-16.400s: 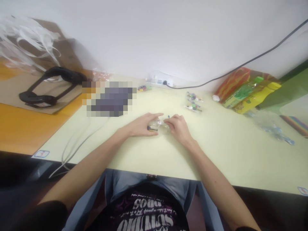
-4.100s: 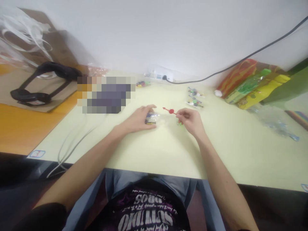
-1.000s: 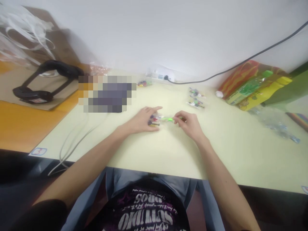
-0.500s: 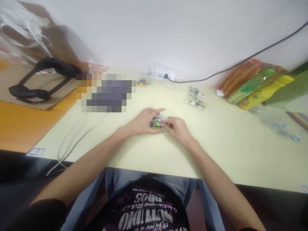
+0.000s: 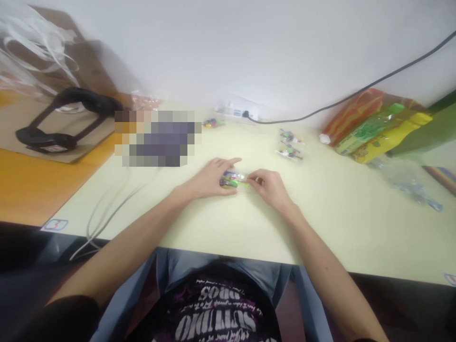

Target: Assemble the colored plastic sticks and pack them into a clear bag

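Note:
On the table in front of me lies a small clear plastic packet point(image 5: 232, 177) with green, blue and dark pieces in it. My left hand point(image 5: 210, 179) curves around its left side, holding it against the tabletop, thumb and index finger stretched past it. At the packet's right end, my right hand point(image 5: 270, 186) pinches with thumb and fingertips. A thin bright-green strip point(image 5: 243, 184) reaches from the packet to those fingertips; whether it is a loose piece or the packet's edge I cannot tell.
Two similar packets point(image 5: 290, 152) lie behind on the right, another small colourful one point(image 5: 212, 123) at the back. A power strip point(image 5: 237, 111) with a black cable sits by the wall. Right: green bottle point(image 5: 370, 128), yellow bag point(image 5: 395, 137), crumpled plastic point(image 5: 413, 185). Left: black frame point(image 5: 67, 118), white cables point(image 5: 107, 218).
My right hand has shifted slightly right, away from the packet's middle, and the bright-green strip now shows at its fingertips. My left hand stays around the packet.

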The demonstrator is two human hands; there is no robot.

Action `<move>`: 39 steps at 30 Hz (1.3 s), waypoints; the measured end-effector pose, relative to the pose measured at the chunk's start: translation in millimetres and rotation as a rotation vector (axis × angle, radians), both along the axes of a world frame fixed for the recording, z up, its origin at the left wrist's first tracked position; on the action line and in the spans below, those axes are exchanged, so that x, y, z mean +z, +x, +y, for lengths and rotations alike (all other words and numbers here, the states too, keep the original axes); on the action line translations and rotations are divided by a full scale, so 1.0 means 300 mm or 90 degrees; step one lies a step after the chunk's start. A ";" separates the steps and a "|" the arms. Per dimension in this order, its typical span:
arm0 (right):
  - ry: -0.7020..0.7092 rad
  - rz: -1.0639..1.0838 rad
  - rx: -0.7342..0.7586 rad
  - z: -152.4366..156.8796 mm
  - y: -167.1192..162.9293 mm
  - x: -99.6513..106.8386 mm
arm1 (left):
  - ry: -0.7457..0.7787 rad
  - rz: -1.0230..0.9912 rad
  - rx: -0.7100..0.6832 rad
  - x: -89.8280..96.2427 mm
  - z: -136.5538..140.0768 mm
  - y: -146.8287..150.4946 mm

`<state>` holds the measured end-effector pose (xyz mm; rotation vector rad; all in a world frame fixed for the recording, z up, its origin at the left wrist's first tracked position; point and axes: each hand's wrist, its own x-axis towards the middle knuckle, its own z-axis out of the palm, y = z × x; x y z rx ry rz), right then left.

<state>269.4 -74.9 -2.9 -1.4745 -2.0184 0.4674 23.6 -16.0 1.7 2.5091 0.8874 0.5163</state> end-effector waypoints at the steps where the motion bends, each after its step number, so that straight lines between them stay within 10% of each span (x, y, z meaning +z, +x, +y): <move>1: -0.003 0.002 0.004 0.000 -0.005 -0.004 | 0.000 0.002 -0.004 0.000 -0.002 0.002; 39: -0.007 -0.075 0.031 -0.001 -0.024 -0.035 | 0.004 0.004 -0.008 -0.007 -0.002 0.008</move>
